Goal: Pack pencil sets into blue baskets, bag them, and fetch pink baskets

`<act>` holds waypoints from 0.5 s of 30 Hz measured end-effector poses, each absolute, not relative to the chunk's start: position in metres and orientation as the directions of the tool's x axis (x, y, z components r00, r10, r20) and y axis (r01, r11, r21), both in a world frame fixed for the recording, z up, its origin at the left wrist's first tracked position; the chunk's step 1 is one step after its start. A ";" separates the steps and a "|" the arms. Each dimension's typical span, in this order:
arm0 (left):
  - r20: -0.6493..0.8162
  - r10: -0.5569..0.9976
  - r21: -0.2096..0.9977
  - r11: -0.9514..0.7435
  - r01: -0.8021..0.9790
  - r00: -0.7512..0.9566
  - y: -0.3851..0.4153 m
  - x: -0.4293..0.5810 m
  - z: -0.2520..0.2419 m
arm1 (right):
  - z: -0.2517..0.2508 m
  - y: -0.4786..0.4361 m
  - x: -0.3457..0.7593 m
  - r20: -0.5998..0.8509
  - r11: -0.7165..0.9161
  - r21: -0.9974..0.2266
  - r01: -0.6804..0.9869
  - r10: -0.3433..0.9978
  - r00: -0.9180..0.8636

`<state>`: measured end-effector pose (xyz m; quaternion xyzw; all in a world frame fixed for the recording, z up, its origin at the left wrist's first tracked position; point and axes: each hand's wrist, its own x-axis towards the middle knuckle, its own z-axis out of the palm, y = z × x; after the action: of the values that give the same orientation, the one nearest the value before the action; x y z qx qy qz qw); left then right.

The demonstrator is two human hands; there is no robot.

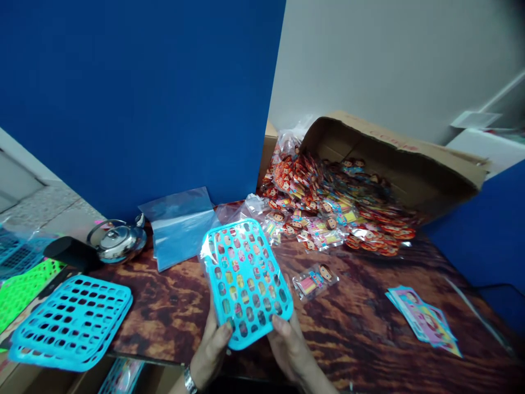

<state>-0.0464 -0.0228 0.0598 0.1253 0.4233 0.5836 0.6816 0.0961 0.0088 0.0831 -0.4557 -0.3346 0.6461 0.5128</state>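
Both my hands hold up a turquoise perforated plastic tray (245,282) near the table's front edge, tilted toward me. Colourful cartoon items show through its holes, and clear plastic film clings to its left edge. My left hand (213,350) grips the tray's lower left corner, thumb on top. Under the lower right corner, my right hand (289,347) is closed on it, thumb on the rim. A single wrapped cartoon-figure packet (315,280) lies on the brown table (172,306) just right of the tray.
A tipped cardboard box (394,158) spills a heap of wrapped cartoon packets (328,210) at the back. Clear plastic bags (180,224) lean on the blue wall. A stack of turquoise trays (74,323) and a steel lidded pot (117,241) sit left; printed cards (422,320) lie right.
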 end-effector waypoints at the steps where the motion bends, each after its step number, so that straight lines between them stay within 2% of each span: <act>1: -0.416 0.908 0.697 0.289 -0.656 -0.043 -0.024 -0.042 0.061 | 0.084 0.010 0.097 -0.256 -0.269 -0.891 -0.366 0.963 -0.082; 4: -0.384 0.923 0.786 0.320 -0.529 -0.012 -0.028 -0.029 0.069 | 0.087 0.012 0.101 -0.284 -0.322 -0.871 -0.370 0.946 -0.155; 6: -0.392 0.918 0.785 0.366 -0.500 0.057 -0.032 -0.026 0.074 | 0.088 0.014 0.104 -0.280 -0.322 -0.878 -0.354 0.946 -0.167; 12: -0.356 0.920 0.553 0.349 -0.757 0.164 -0.039 -0.061 0.071 | 0.082 0.016 0.112 -0.222 -0.257 -0.906 -0.335 0.965 -0.140; 15: -0.359 0.926 0.519 0.304 -0.799 0.119 -0.025 -0.073 0.066 | 0.081 0.016 0.112 -0.244 -0.289 -0.904 -0.314 0.954 -0.177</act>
<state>-0.0733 -0.0250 0.0665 0.0991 0.3200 0.5814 0.7414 0.1118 0.0160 0.0814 -0.4363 -0.3666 0.6740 0.4701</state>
